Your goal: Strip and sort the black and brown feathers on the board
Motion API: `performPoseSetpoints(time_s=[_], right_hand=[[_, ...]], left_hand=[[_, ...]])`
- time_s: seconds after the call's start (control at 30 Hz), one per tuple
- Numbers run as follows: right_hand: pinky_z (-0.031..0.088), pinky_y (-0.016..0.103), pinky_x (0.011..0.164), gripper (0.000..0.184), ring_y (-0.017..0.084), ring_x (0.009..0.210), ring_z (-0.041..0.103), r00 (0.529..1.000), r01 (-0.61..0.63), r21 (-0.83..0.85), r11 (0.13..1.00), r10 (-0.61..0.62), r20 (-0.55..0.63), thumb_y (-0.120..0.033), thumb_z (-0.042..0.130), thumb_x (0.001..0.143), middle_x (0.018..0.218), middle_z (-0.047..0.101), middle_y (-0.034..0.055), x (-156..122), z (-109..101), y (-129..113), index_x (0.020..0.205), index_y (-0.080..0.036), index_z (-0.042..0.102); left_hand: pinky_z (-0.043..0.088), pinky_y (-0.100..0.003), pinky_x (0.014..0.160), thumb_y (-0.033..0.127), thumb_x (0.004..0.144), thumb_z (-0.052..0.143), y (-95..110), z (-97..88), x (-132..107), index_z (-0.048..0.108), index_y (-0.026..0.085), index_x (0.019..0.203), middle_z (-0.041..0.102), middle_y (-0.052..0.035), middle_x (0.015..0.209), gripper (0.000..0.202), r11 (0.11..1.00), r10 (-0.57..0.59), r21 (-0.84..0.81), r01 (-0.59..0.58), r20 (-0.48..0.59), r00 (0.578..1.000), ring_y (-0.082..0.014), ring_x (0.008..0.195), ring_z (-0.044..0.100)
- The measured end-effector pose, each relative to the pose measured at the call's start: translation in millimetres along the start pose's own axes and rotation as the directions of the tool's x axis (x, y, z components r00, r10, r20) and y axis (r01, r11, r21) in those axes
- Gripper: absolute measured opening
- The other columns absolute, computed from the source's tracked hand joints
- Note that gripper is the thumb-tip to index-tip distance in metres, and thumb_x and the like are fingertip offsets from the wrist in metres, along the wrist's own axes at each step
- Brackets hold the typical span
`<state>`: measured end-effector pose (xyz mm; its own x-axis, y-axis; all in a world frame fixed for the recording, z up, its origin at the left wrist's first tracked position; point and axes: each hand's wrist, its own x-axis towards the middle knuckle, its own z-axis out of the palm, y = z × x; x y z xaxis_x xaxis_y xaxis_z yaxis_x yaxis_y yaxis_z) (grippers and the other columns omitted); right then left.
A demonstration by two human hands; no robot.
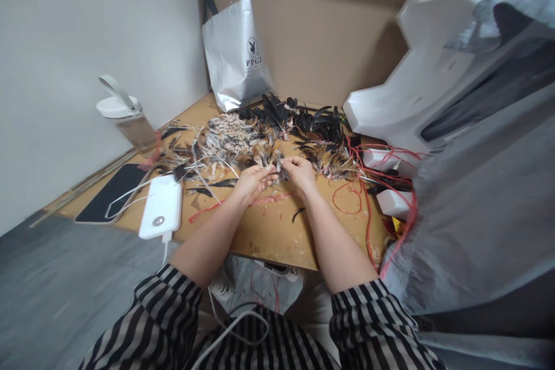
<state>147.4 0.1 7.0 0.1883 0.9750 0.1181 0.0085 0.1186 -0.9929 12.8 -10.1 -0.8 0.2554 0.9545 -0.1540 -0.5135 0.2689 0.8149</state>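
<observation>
My left hand [255, 182] and my right hand [298, 173] meet above the wooden table, both closed with the fingertips pinched. Between them is a small bunch of greyish-brown feathers [282, 171]; its lower ends are hidden by my fingers. Just behind lie bundles of brown feathers [266, 154] and, farther back, black feathers [277, 111]. A pale, fluffy heap of feathers [225, 136] spreads to the left of them. More brown bundles [332, 159] lie right of my right hand. Pink-red plastic string [273, 199] runs along the table under my wrists.
A white power bank [161, 208] with cables and a dark phone [113, 193] lie at left, before a lidded cup [134, 127]. A silver bag [236, 58] stands at the back. Red strings [368, 225], white plugs [394, 202] and grey cloth [481, 231] crowd the right side.
</observation>
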Motion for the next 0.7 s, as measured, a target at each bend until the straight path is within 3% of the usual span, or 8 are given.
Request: performPoseSetpoints(time_s=[0.13,0.27,0.37,0.5,0.7], right_hand=[[0.033,0.021,0.049,0.027,0.008,0.048,0.044,0.999,-0.006,0.063,0.998,0.003,0.048,-0.04,0.068,0.058,0.054,0.057,-0.0015,-4.5,6.1,-0.8,0.059,-0.015,0.058],[0.024,0.02,0.041,0.031,0.005,0.04,0.034,0.984,-0.146,0.174,0.974,0.124,0.131,-0.043,0.069,0.057,0.045,0.047,-0.0053,-5.1,4.7,-4.7,0.057,-0.017,0.054],[0.018,0.019,0.038,0.033,0.004,0.039,0.03,0.948,-0.252,0.252,0.934,0.187,0.256,-0.045,0.069,0.059,0.047,0.048,-0.0048,-5.0,-0.2,-9.2,0.057,-0.017,0.052],[0.024,0.018,0.039,0.029,0.004,0.044,0.036,0.88,-0.358,0.315,0.879,0.205,0.429,-0.038,0.073,0.056,0.065,0.06,-0.0012,-6.8,-5.0,-12.3,0.069,-0.016,0.058],[0.027,0.016,0.041,0.026,0.004,0.046,0.037,0.824,-0.405,0.34,0.849,0.177,0.539,-0.032,0.073,0.059,0.066,0.058,-0.0017,-11.1,-6.1,-13.8,0.076,-0.017,0.06]], left_hand=[[0.042,-0.013,0.048,0.015,0.072,0.065,0.5,-0.6,-0.1,0.063,0.007,0.077,0.068,-0.0106,0.08,0.01,1.0,-0.018,-0.004,0.018,0.069,0.997,-0.0066,0.059,0.06],[0.042,-0.011,0.047,0.013,0.071,0.065,2.5,-0.4,-0.5,0.064,0.006,0.075,0.067,-0.0081,0.074,0.008,0.999,-0.019,-0.047,0.023,0.077,0.997,-0.0036,0.055,0.056],[0.042,-0.01,0.047,0.01,0.072,0.063,4.8,-0.2,-1.3,0.063,0.007,0.075,0.065,-0.0058,0.071,0.004,0.993,-0.033,-0.107,0.042,0.085,0.996,-0.0028,0.054,0.055],[0.043,-0.008,0.048,0.008,0.075,0.059,7.0,-1.5,-1.9,0.063,0.008,0.076,0.063,-0.0045,0.07,0.004,0.982,-0.057,-0.171,0.08,0.138,0.989,-0.0022,0.055,0.055],[0.043,-0.007,0.049,0.007,0.077,0.056,8.7,-3.7,-4.2,0.063,0.009,0.08,0.062,-0.0038,0.071,0.008,0.967,-0.087,-0.216,0.133,0.211,0.974,-0.0018,0.056,0.055]])
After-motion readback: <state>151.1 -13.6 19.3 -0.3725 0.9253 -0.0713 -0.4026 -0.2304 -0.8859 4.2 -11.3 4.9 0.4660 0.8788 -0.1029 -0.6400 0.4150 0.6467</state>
